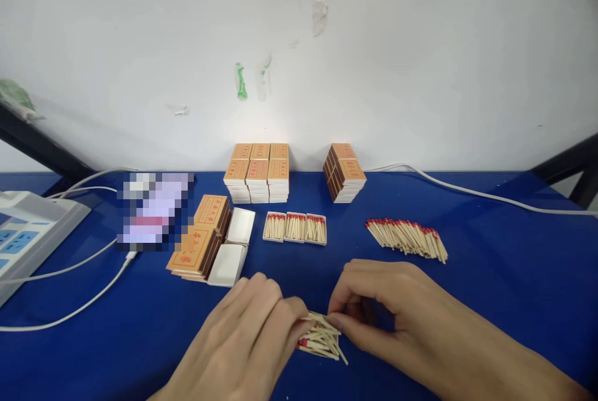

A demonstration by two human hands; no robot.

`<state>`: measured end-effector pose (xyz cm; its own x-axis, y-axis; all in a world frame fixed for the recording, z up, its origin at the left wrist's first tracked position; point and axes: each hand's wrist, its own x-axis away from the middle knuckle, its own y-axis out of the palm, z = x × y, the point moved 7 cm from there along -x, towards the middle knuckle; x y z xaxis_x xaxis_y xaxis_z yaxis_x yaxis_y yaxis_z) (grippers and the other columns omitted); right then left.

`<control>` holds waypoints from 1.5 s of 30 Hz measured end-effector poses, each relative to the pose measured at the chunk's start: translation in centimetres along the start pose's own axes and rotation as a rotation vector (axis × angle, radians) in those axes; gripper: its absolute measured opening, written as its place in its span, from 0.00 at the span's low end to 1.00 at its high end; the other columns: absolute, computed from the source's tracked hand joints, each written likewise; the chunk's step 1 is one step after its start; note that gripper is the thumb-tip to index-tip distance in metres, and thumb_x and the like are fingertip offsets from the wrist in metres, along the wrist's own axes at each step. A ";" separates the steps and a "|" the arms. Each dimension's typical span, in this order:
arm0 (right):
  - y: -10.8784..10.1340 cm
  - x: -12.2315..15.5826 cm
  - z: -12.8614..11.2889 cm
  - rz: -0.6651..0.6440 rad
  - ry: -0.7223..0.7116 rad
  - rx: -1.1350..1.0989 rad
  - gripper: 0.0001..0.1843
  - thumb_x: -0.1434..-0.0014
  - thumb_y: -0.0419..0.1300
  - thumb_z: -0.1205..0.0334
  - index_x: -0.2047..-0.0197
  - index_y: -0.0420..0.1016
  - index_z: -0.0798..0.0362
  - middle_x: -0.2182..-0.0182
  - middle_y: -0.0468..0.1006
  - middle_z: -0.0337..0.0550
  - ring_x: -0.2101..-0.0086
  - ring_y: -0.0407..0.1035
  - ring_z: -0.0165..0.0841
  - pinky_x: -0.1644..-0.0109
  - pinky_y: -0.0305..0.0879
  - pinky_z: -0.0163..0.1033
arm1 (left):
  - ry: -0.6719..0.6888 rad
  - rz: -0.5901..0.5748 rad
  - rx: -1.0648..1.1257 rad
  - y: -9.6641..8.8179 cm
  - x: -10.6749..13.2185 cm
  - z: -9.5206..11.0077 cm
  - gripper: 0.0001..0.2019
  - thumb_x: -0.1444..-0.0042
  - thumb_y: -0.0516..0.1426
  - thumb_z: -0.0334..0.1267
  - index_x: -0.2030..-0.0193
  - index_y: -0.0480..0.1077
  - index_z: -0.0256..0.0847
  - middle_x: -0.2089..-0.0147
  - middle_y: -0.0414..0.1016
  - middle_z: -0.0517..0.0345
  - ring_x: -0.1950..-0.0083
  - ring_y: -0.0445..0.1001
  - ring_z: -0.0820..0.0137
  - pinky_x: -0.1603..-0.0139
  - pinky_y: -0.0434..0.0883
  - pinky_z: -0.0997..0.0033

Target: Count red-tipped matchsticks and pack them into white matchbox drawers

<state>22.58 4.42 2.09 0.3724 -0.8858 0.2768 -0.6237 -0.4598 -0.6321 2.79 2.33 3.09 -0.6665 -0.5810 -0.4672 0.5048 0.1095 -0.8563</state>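
My left hand [255, 326] and my right hand [387, 307] meet at the front of the blue table [490, 301], fingers pinched together on a small bundle of red-tipped matches [322, 339] lying between them. Behind the hands, three open trays filled with matches [294, 227] sit side by side. A loose pile of matches [407, 237] lies to the right.
Stacked orange matchboxes [258, 172] and a second stack [344, 172] stand by the wall. Orange sleeves [200, 239] and empty white trays [233, 245] lie at the left. A power strip [28, 233], white cables [79, 264] and a blurred item [154, 209] are further left.
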 end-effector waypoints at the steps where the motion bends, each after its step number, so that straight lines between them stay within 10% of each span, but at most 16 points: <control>1: -0.1 0.0 0.0 0.013 0.001 0.021 0.11 0.22 0.63 0.52 0.58 0.84 0.42 0.60 0.85 0.33 0.62 0.77 0.31 0.58 0.70 0.38 | -0.024 0.019 -0.002 -0.1 -0.4 -0.2 0.09 0.17 0.55 0.35 0.36 0.72 0.39 0.53 0.81 0.52 0.51 0.85 0.61 0.43 0.85 0.59; 5: -0.1 -0.4 0.0 0.041 -0.002 0.080 0.09 0.26 0.65 0.60 0.61 0.84 0.45 0.62 0.85 0.36 0.64 0.77 0.32 0.59 0.68 0.40 | -0.104 -0.022 0.084 0.4 -1.1 -0.5 0.24 0.22 0.62 0.51 0.29 0.67 0.39 0.39 0.81 0.43 0.37 0.85 0.54 0.39 0.86 0.58; 10: 0.3 -0.8 -0.1 0.015 0.004 0.102 0.08 0.33 0.68 0.67 0.64 0.83 0.46 0.65 0.84 0.36 0.66 0.76 0.33 0.61 0.65 0.39 | -0.131 -0.152 0.256 1.7 -0.4 -0.8 0.36 0.37 0.74 0.34 0.28 0.64 0.46 0.38 0.81 0.53 0.39 0.85 0.60 0.40 0.85 0.66; 24: 0.3 -0.1 1.0 -0.013 0.091 0.059 0.16 0.34 0.76 0.43 0.64 0.83 0.44 0.62 0.84 0.36 0.63 0.77 0.35 0.59 0.66 0.40 | -0.092 -0.149 0.495 2.3 -0.4 -1.1 0.15 0.20 0.61 0.31 0.31 0.73 0.44 0.42 0.80 0.52 0.46 0.82 0.65 0.45 0.83 0.69; 34: 0.6 -0.3 0.8 -0.025 0.032 0.124 0.07 0.36 0.69 0.66 0.66 0.84 0.45 0.65 0.85 0.35 0.66 0.76 0.31 0.63 0.63 0.38 | -0.025 -0.127 0.377 1.7 -0.8 -0.7 0.13 0.17 0.56 0.32 0.33 0.75 0.44 0.43 0.79 0.49 0.51 0.82 0.65 0.50 0.86 0.67; 45: 0.8 -0.3 1.1 -0.063 0.027 0.146 0.09 0.36 0.67 0.69 0.64 0.85 0.45 0.65 0.85 0.35 0.66 0.76 0.33 0.63 0.64 0.39 | -0.043 -0.104 0.380 1.6 -0.6 -0.9 0.15 0.18 0.58 0.32 0.31 0.76 0.44 0.41 0.81 0.49 0.50 0.83 0.64 0.47 0.87 0.66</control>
<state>22.74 4.37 0.67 0.3881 -0.8576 0.3374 -0.4920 -0.5024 -0.7110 3.52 3.58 1.82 -0.7049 -0.6076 -0.3660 0.6085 -0.2530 -0.7521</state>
